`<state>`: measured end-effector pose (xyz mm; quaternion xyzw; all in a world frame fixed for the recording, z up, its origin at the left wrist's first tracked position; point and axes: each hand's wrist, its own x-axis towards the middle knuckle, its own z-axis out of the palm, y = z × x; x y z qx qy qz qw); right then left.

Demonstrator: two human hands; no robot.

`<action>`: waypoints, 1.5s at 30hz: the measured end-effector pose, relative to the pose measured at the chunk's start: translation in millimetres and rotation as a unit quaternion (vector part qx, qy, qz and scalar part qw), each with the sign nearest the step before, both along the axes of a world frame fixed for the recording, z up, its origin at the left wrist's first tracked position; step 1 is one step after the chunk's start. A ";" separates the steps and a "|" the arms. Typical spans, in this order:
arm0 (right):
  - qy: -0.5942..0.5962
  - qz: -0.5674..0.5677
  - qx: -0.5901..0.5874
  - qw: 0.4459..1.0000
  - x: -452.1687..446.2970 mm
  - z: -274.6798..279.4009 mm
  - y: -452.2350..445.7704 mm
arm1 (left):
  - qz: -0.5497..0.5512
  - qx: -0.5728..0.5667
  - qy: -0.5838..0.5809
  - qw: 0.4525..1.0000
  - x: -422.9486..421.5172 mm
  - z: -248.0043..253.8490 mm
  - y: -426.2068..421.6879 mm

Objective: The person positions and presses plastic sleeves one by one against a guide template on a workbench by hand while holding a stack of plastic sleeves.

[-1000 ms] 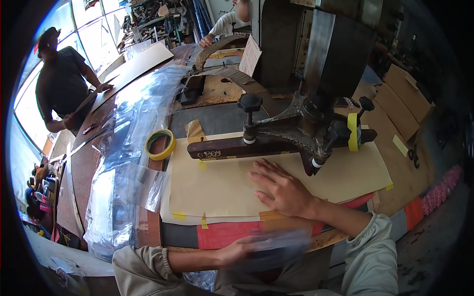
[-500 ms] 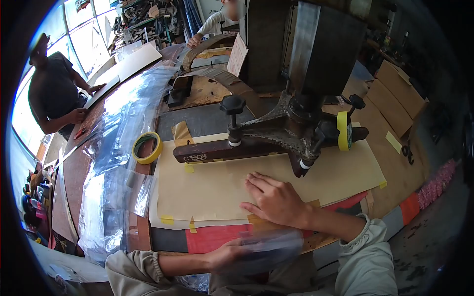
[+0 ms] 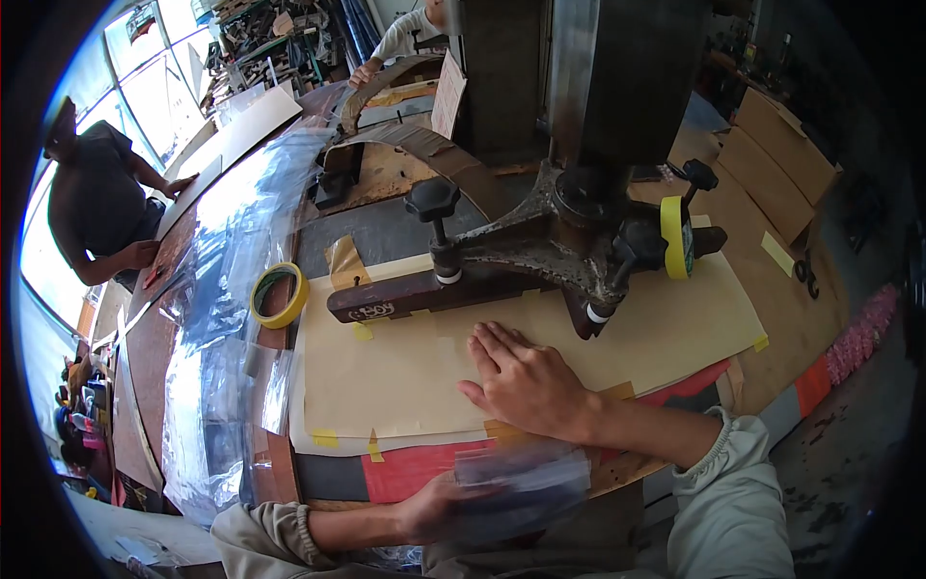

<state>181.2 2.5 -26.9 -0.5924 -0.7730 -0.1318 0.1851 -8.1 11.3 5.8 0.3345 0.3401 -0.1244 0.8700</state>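
Observation:
My right hand (image 3: 529,388) lies flat on a cream paper sheet (image 3: 386,376), fingers stretched out and pointing away from me. Low in front of my body, my left hand (image 3: 436,506) grips a clear plastic sheet or bag (image 3: 521,490), blurred by motion; its fingers are partly hidden. Yellow tape pieces (image 3: 375,446) stick along the near edge of the paper. Across its far part rests a dark metal bar (image 3: 405,301), under a press head (image 3: 569,232) with black knobs. One roll of yellow tape (image 3: 280,295) lies left of the paper; another roll (image 3: 675,237) hangs on the press.
Clear plastic sheeting (image 3: 217,367) covers the table's left side. Scissors (image 3: 806,278) and cardboard (image 3: 772,179) lie to the right. Curved forms (image 3: 424,145) stand behind the bar. One person (image 3: 101,198) works at the far left, another (image 3: 410,39) at the back.
My right hand stays flat, nearly at the same spot on the paper. My left hand still holds the plastic, now seen slightly lower and flatter. The whole view has shifted a little.

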 end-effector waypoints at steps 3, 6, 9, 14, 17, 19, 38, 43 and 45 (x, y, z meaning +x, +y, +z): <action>-0.006 -0.005 0.009 1.000 -0.5 0.2 0.1 | 0.005 -0.012 -0.005 1.000 -2.0 -7.6 0.4; -0.012 -0.009 0.010 1.000 -1.2 -0.3 0.5 | 0.016 -0.029 0.014 0.999 -0.8 -3.0 2.3; -0.008 -0.005 0.013 1.000 -0.3 -2.1 1.8 | 0.039 -0.068 -0.012 0.997 -3.4 -12.8 2.1; -0.009 -0.002 0.020 1.000 0.4 0.8 3.1 | -0.001 -0.016 -0.008 1.000 -1.4 -12.2 5.8; -0.004 0.000 0.022 1.000 0.9 -0.6 4.7 | 0.001 -0.024 -0.017 1.000 -2.8 -12.6 7.1; -0.003 -0.001 0.022 1.000 0.2 -0.8 5.0 | 0.006 -0.035 -0.022 0.999 -3.6 -15.8 6.8; 0.025 -0.008 0.036 0.999 2.7 -2.0 7.7 | -0.003 -0.035 -0.056 0.998 -2.6 -16.1 8.4; 0.041 -0.008 0.041 0.998 4.6 0.0 9.2 | -0.017 -0.021 -0.051 0.998 -2.5 -10.3 13.0; 0.046 -0.009 0.042 0.998 4.8 0.7 9.0 | 0.008 -0.039 -0.059 0.997 -1.9 -13.6 10.9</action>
